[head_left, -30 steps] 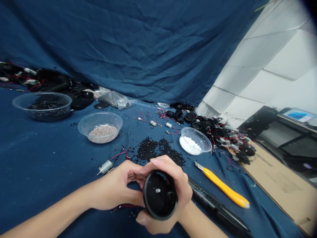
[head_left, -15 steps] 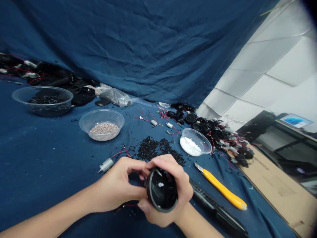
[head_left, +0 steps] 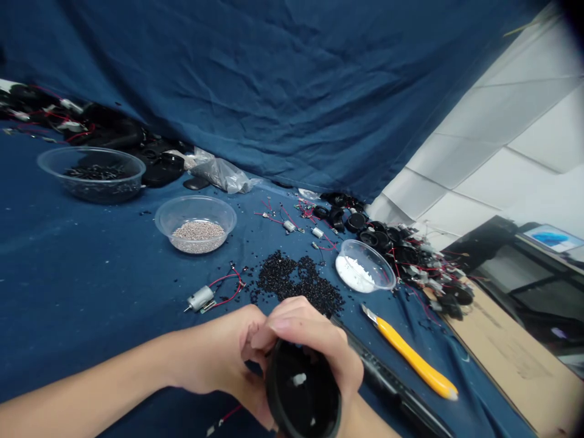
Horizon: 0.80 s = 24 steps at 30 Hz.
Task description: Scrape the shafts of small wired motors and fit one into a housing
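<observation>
My right hand (head_left: 319, 347) is wrapped round a round black plastic housing (head_left: 303, 395) at the bottom centre, its open face turned towards me with a small white part inside. My left hand (head_left: 225, 356) is closed against the housing's left rim, fingers pinched at its edge. A thin red wire (head_left: 225, 417) trails below the hands. Just beyond my hands lies a pile of small black pellets (head_left: 296, 283) on the blue cloth (head_left: 91, 267).
A small silver motor (head_left: 201, 298) with red wires lies left of the pellets. Clear bowls hold grey grains (head_left: 196, 222), white bits (head_left: 362, 264) and black parts (head_left: 93, 173). A yellow utility knife (head_left: 413, 356) and a black tool (head_left: 392, 392) lie right. Black housings with wired motors (head_left: 410, 255) are heaped behind.
Both hands with the black housing have dropped lower and nearer to me in the picture. The view has shifted, so the bowls and pellets sit slightly further right.
</observation>
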Each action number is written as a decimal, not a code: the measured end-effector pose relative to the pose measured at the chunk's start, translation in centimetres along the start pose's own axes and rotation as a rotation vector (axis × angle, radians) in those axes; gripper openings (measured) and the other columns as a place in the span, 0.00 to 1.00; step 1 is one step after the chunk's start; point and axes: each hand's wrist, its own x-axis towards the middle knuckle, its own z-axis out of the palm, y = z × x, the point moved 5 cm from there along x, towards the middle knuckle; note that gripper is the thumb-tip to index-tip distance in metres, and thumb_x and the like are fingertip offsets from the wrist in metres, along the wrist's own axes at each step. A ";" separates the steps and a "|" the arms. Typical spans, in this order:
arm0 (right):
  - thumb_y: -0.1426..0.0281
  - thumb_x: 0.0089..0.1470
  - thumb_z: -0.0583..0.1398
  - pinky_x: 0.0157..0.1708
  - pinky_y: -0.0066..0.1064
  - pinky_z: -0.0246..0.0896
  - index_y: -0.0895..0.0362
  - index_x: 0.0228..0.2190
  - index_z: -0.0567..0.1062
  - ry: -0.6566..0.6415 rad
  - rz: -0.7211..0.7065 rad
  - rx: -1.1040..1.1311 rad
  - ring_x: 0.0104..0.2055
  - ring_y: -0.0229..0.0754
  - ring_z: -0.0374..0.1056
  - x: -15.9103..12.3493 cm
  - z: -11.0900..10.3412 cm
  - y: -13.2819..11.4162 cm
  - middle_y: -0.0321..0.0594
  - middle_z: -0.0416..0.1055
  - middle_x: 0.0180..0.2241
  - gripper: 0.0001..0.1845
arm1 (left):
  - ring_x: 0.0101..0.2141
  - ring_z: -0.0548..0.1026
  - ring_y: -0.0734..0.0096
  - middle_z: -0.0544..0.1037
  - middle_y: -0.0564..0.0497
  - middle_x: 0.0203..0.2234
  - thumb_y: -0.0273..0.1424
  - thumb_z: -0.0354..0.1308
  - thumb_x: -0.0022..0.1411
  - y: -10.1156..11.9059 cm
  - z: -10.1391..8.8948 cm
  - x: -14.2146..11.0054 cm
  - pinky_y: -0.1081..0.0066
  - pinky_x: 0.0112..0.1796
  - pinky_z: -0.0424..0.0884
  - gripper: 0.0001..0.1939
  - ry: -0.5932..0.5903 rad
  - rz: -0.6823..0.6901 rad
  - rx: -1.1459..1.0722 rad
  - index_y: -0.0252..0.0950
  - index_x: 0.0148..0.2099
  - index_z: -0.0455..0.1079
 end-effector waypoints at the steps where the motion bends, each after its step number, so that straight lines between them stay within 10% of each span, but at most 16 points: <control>1: 0.56 0.48 0.66 0.24 0.33 0.64 0.57 0.48 0.74 0.005 0.008 -0.007 0.22 0.40 0.69 0.1 -0.2 0.0 0.36 0.73 0.24 0.28 | 0.26 0.70 0.71 0.72 0.57 0.21 0.28 0.72 0.41 -0.1 0.1 0.1 0.73 0.30 0.70 0.16 -0.018 -0.022 -0.018 0.36 0.21 0.63; 16: 0.67 0.48 0.65 0.36 0.41 0.66 0.59 0.50 0.72 -0.006 0.071 -0.367 0.35 0.45 0.71 -0.2 -2.0 0.0 0.43 0.74 0.35 0.26 | 0.31 0.69 0.73 0.76 0.56 0.25 0.22 0.71 0.45 0.5 -1.2 -0.3 0.78 0.32 0.66 0.08 0.404 0.123 0.094 0.33 0.29 0.75; 24: 0.58 0.51 0.61 0.26 0.37 0.63 0.57 0.43 0.74 0.118 -0.052 -0.204 0.22 0.40 0.68 0.6 -1.3 -0.8 0.36 0.72 0.24 0.21 | 0.30 0.72 0.72 0.73 0.57 0.25 0.32 0.70 0.50 0.8 -0.3 -0.6 0.77 0.31 0.70 0.11 0.234 0.109 0.296 0.34 0.27 0.71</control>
